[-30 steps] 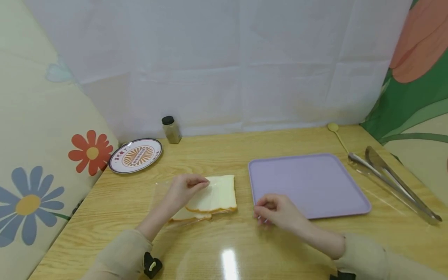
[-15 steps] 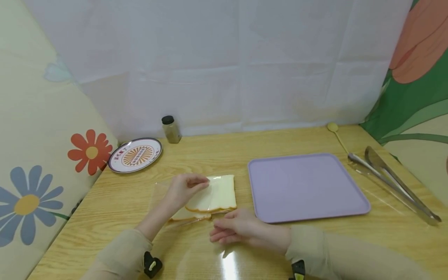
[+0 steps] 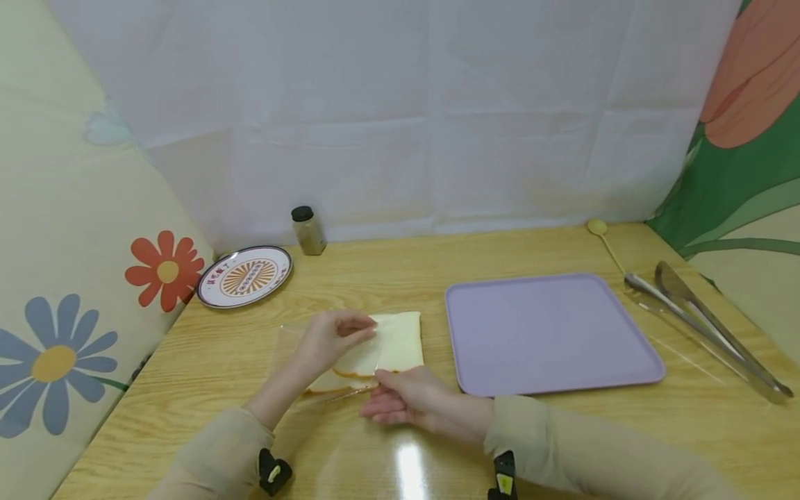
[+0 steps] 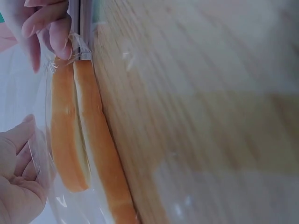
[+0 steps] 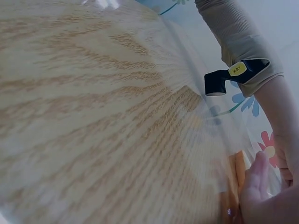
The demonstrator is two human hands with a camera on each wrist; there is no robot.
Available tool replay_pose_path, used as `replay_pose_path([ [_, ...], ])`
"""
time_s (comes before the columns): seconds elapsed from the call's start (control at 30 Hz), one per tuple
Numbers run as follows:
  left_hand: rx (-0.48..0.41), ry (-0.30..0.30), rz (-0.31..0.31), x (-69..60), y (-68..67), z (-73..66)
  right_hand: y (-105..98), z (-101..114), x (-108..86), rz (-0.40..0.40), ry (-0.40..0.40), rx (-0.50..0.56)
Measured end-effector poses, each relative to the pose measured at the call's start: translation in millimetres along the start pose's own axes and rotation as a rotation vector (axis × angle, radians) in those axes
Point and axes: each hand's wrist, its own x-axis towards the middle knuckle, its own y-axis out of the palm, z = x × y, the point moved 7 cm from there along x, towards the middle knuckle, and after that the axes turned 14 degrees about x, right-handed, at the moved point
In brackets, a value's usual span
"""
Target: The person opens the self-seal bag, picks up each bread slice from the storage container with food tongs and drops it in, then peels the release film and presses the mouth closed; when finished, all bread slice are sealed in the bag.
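Two bread slices, the upper one (image 3: 403,340) overlapping the lower one (image 3: 323,382), lie inside a clear plastic bag (image 3: 286,342) on the table. Over the bread, my left hand (image 3: 328,340) pinches the film between thumb and fingers. My right hand (image 3: 412,399) is at the front of the slices, its thumb and forefinger pinching the bag, the other fingers loosely extended. From the side, in the left wrist view, the brown crust (image 4: 67,126) shows, with film gathered at the right fingertips (image 4: 63,44). In the right wrist view part of my right hand (image 5: 271,200) shows beside the bag.
A purple tray (image 3: 550,333) sits right of the bread. Beyond it lie metal tongs (image 3: 706,326) and a yellow spoon (image 3: 598,228). At the back left are a patterned plate (image 3: 215,295) and a black-capped jar (image 3: 309,236). A white cloth (image 3: 431,118) hangs behind.
My right hand has moved left from the tray's near corner to the front of the bread and now pinches the bag. The left hand stays in place.
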Motion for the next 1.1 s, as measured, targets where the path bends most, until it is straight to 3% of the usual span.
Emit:
replay_pose_path([
  [0.37, 0.007, -0.022, 0.042, -0.1, -0.9, 4.7, -5.1, -5.8, -5.5, -0.01, 0.03, -0.002],
  [0.53, 0.075, -0.048, 0.05, 5.4, -6.2, 8.4, -8.8, -7.5, -8.4, 0.007, 0.036, -0.002],
  [0.63, 0.177, -0.01, 0.09, 19.5, -9.8, 1.1, -10.3, -7.0, -8.7, 0.013, 0.031, -0.002],
  [0.77, 0.366, 0.106, 0.213, 40.4, -8.2, -13.8, -12.3, -7.3, -8.6, 0.013, 0.025, 0.002],
  [0.9, 0.499, 0.178, 0.325, 57.6, 1.2, -19.0, -14.9, -7.1, -7.8, 0.015, 0.019, -0.002],
  [1.0, 0.519, 0.185, 0.396, 70.5, 15.6, -5.5, -17.3, -5.7, -7.2, 0.017, 0.009, -0.015],
  [1.1, 0.503, 0.237, 0.426, 86.2, 37.2, 28.3, -19.0, -3.6, -7.0, 0.023, 0.003, -0.036],
])
